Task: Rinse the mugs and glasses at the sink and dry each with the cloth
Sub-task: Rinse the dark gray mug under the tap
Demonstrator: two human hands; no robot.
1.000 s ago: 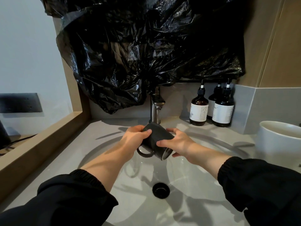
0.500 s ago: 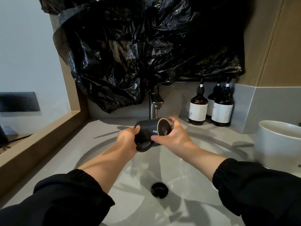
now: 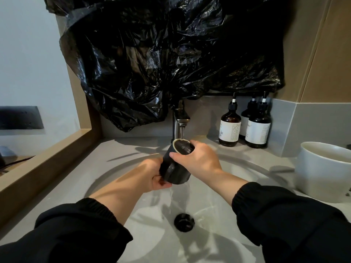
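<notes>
Black wall plate [image 3: 19,117], far left, above a wood ledge [image 3: 43,164].

Black plastic bag [image 3: 161,63], crumpled, hanging over the back of the sink [image 3: 106,179].

Left hand [image 3: 157,177]: closed round the lower end of the mug [image 3: 176,168], fingers curled under the base, thumb on the near side.

Mug: black, glossy, held over the basin between both hands. It tilts with its mouth up and away, just under the tap [image 3: 179,122].

Water [image 3: 182,132]: a thin stream falling from the spout into the mug's mouth, with more running below the mug toward the drain [image 3: 184,222].

Right hand [image 3: 197,162]: grips the mug's upper part, thumb on the near wall and fingers wrapped over the far side at the rim.

Bottles [image 3: 229,130]: three brown pump bottles, upright, at the back right corner.

Bowl [image 3: 326,169]: white, on the counter at far right.

Change: half a second ago the mug lay on its side, mouth turned right. Its mouth now points up at the spout, and both hands sit nearer the tap.
</notes>
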